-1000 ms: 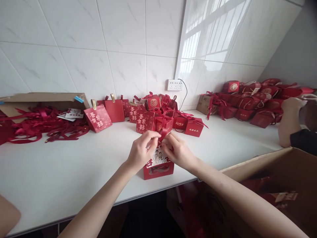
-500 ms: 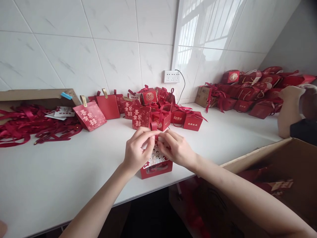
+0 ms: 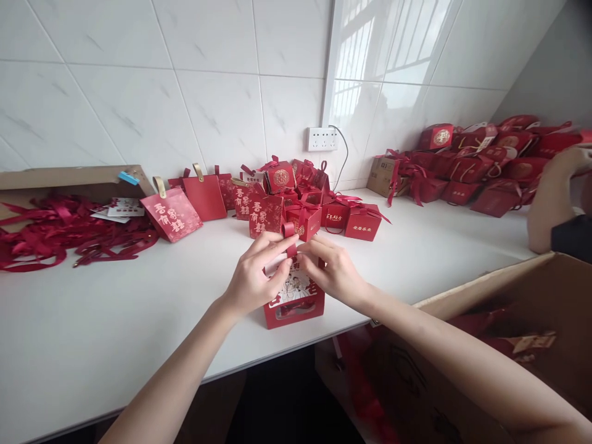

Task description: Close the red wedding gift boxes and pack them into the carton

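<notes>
A small red gift box point(image 3: 296, 317) stands upright near the table's front edge, with a white printed picture and a clear window on its front. A looped red strap handle point(image 3: 289, 230) rises from its top. My left hand point(image 3: 259, 271) has thumb and forefinger closed at the base of the strap, on the left side of the top. Opposite it, my right hand point(image 3: 335, 270) pinches the top of the box from the right, with fingers bent. The fingers partly hide the box's upper edge.
Behind my hands stand several finished-looking red gift boxes point(image 3: 363, 223). Red ribbons point(image 3: 46, 234) spill from a cardboard box on the left. More boxes point(image 3: 467, 169) are piled at the back right, beside another person's arm point(image 3: 550, 197). An open carton point(image 3: 564, 308) stands front right.
My fingers have spread slightly apart at the top of the gift box, and more of its upper edge shows. The other person's arm has shifted, and the view has moved a little.
</notes>
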Tool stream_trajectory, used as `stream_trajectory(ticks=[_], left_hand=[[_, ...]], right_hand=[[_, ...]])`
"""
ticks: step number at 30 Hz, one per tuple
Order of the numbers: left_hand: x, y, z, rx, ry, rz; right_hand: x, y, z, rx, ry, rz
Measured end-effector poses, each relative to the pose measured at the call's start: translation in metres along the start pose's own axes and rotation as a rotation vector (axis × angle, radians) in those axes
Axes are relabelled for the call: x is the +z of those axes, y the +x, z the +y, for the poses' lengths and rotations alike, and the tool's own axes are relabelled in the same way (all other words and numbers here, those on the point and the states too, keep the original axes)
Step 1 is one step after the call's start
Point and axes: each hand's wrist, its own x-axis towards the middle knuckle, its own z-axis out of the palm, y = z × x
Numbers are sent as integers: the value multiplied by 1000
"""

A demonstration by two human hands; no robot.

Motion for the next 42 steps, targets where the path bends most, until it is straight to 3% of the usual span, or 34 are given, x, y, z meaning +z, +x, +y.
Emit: stream_trajectory(ticks=[7,10,16,22,24,27,29,31,34,37,39,42], left_hand=[[-1,-1,2,-400,-308,-66],[1,-1,3,-509,-413,-50],[6,-1,2,-553,-491,28],[12,-25,-3,-560,-569,58],[10,-38,-7,-578,-580,-32],[2,-57,-13,-588,-461,-296],[-6,-67,-15,-588,-310,-444],[-14,-72,-13,-606,-226,-494],[-18,-68,3,-669,-393,-429],[-12,-57,28,-661,-670,-276],[-6,-47,45,-632,-731,-180],[2,-35,61,-612,-737,-111]], right_hand=[[-2,1,-1,81,102,-20],[-2,3,-2,120,114,-30],[-6,8,-3,186,140,-84],[-6,7,-1,167,103,-97],[-7,6,0,179,90,-119],[-14,4,5,219,118,-174],[-22,2,10,301,183,-237],[-29,-2,17,456,330,-249],[-37,-12,25,807,680,-110],[-40,-27,22,1139,922,-38],[-43,-40,15,1196,963,-42],[-48,-57,2,1054,892,-38]])
